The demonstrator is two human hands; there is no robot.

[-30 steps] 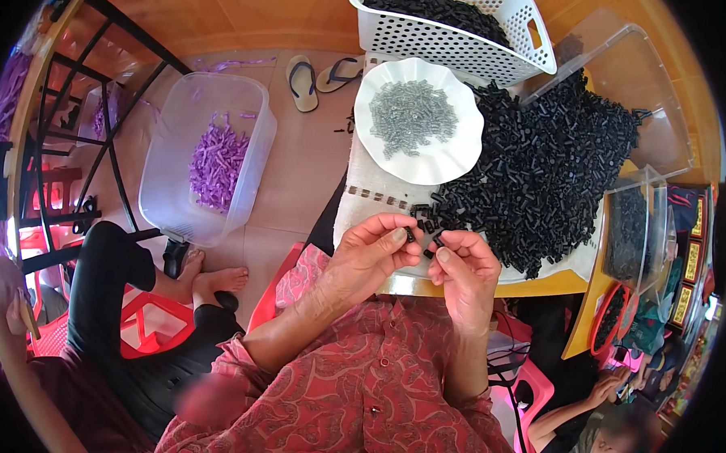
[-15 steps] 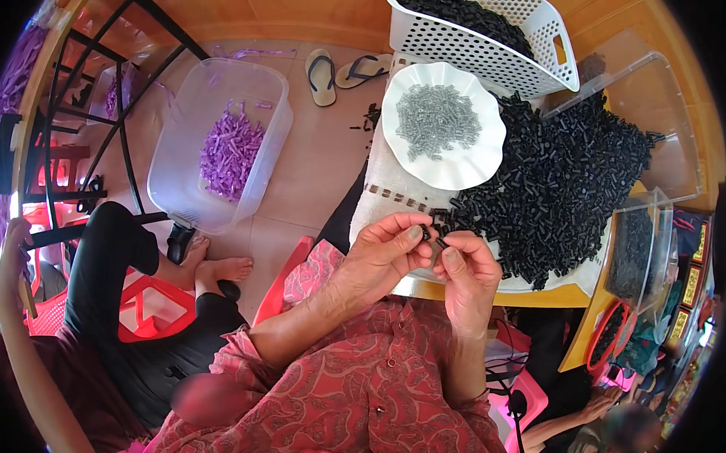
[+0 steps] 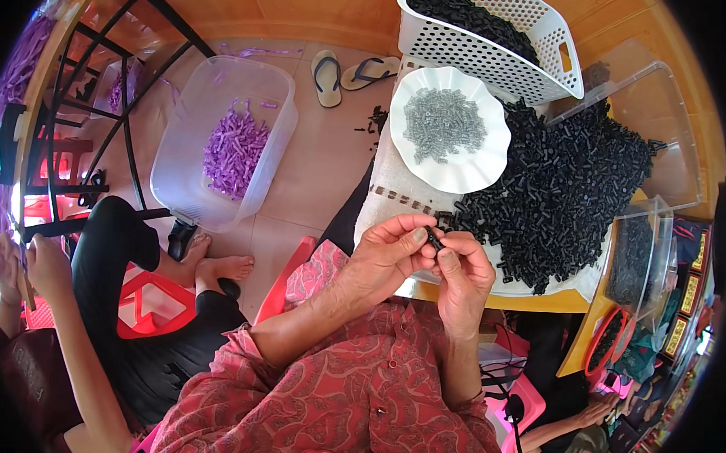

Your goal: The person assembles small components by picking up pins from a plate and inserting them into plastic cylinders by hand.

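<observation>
My left hand [image 3: 393, 248] and my right hand [image 3: 464, 278] meet at the table's front edge. Between their pinched fingertips sits a small black cylindrical piece [image 3: 434, 240], and both hands grip it. Whether it is one piece or two joined cannot be made out. Just beyond my fingers spreads a large heap of similar black pieces [image 3: 567, 187] on a white cloth [image 3: 384, 215]. A white wavy-rimmed plate [image 3: 446, 180] holds a pile of small clear pieces [image 3: 442, 125] to the left of the heap.
A white perforated basket [image 3: 468, 53] of black pieces stands at the back. Clear bins [image 3: 641, 255] are at the right. On the floor at left, a translucent tub [image 3: 180, 150] holds purple pieces [image 3: 235, 156], near sandals [image 3: 327, 79]. A co-worker's hands [image 3: 41, 269] are at far left.
The black bits at my two hands' fingertips, apart before, now meet in a line. My right hand has moved slightly left. The co-worker's hands at far left have come together.
</observation>
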